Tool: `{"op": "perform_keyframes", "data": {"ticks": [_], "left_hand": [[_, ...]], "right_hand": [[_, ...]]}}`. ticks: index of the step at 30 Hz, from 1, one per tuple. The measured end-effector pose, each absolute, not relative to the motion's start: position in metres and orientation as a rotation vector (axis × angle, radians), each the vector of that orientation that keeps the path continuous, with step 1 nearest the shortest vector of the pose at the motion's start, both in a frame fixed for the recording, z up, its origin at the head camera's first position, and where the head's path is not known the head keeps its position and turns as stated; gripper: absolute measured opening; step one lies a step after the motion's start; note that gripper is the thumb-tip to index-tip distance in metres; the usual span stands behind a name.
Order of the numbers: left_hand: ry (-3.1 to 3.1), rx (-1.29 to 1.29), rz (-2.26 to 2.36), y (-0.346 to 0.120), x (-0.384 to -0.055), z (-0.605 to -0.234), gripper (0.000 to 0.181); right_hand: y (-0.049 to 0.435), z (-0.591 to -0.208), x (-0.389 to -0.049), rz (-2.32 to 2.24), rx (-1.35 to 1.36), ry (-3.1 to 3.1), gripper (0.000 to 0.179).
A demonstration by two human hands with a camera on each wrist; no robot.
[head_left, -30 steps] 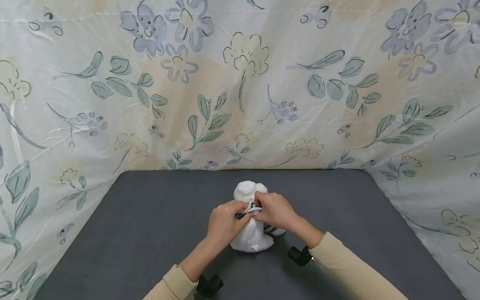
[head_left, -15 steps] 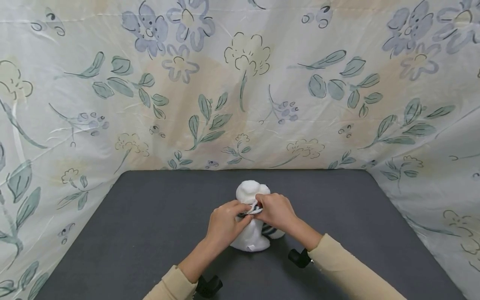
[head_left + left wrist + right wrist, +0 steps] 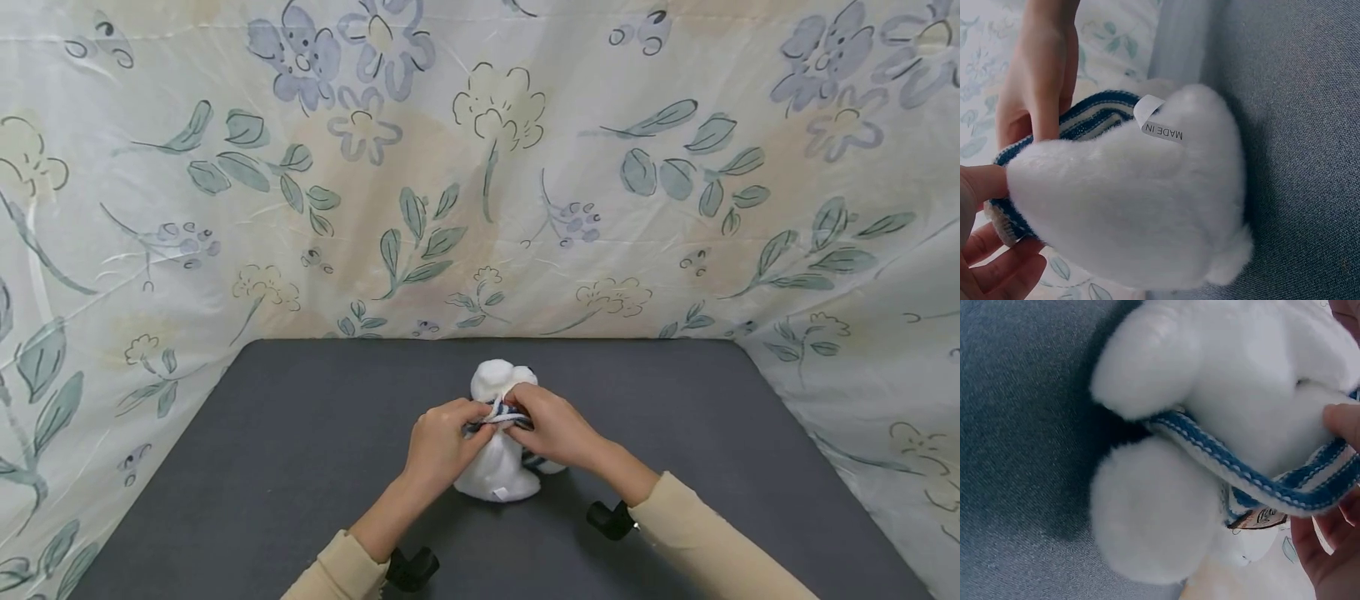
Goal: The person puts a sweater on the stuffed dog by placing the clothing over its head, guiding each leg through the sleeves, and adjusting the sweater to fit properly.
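Observation:
A white plush toy point(image 3: 498, 471) sits upright on the table, its back towards the head camera. Round its neck runs a knitted scarf point(image 3: 1235, 465) in blue and white stripes. At the left of the neck my left hand point(image 3: 441, 442) pinches the scarf between thumb and fingers. My right hand point(image 3: 558, 425) grips the scarf at the right side of the neck, thumb against the plush in the right wrist view. A white cord-like strip point(image 3: 510, 418) crosses between the hands. The toy's face is hidden in the head view.
Dark grey cloth covers the table point(image 3: 300, 467). Behind and beside it hangs a floral curtain point(image 3: 480, 208). A white tag point(image 3: 1163, 128) sticks out from the plush, and a small brown label point(image 3: 1260, 517) shows on the scarf. Black wrist mounts point(image 3: 611, 521) hang below the sleeves.
The hands have spread slightly apart, and more of the scarf's blue stripes shows between them. The plush has tilted a little and come back, now sitting slightly farther left.

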State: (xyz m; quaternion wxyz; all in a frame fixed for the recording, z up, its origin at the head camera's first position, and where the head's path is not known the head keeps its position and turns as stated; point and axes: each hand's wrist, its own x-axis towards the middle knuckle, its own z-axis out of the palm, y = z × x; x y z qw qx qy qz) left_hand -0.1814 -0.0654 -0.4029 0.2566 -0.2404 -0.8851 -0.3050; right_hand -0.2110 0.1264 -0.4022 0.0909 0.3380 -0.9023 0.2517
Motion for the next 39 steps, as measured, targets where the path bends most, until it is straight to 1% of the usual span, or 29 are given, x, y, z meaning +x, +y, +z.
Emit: {"op": "perform_keyframes", "data": {"ticks": [4, 14, 23, 29, 35, 39], "left_hand": [[-2.405, -0.648, -0.819, -0.065, -0.181, -0.403, 0.013], [-2.393, -0.622, -0.789, -0.063, -0.179, -0.403, 0.016], [-2.371, -0.567, -0.705, -0.063, -0.175, -0.397, 0.006], [-2.326, -0.557, -0.641, -0.061, -0.180, -0.392, 0.003], [-2.385, -0.629, -0.695, -0.059, -0.186, -0.383, 0.011], [-2.478, -0.656, -0.719, -0.058, -0.188, -0.380, 0.009]], "right_hand": [[0.126, -0.404, -0.213, 0.692, 0.982, -2.652, 0.019], [0.121, -0.407, -0.214, 0.565, 0.777, -2.603, 0.026], [0.121, -0.411, -0.212, 0.538, 0.835, -2.566, 0.023], [0.123, -0.412, -0.212, 0.535, 0.876, -2.534, 0.023], [0.125, -0.414, -0.212, 0.549, 0.911, -2.518, 0.024], [0.127, -0.415, -0.213, 0.539, 0.944, -2.518, 0.024]]}}
